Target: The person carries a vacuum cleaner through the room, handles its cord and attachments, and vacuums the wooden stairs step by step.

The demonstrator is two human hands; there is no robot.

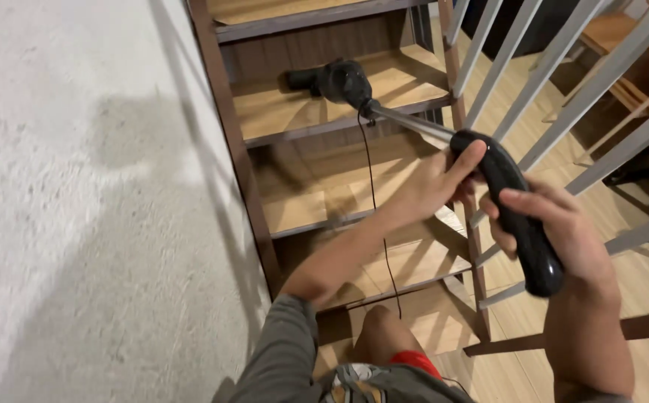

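I stand on a wooden staircase and look down it. Both hands grip the black curved handle point(517, 213) of a long tool with a silver pole point(413, 124). My left hand point(435, 181) holds the handle's upper end, thumb laid over it. My right hand point(563, 231) wraps the lower part. The pole runs down to a black motor head point(337, 80) that rests on a wooden step point(407, 82) two treads below. A thin black cord point(375, 201) hangs from the head's joint down to my knee point(380, 328).
A rough white wall point(78, 201) rises on the left beside the dark brown stringer point(235, 149). Grey metal balusters point(563, 67) line the right side, with a wooden floor and wooden furniture point(623, 45) beyond them.
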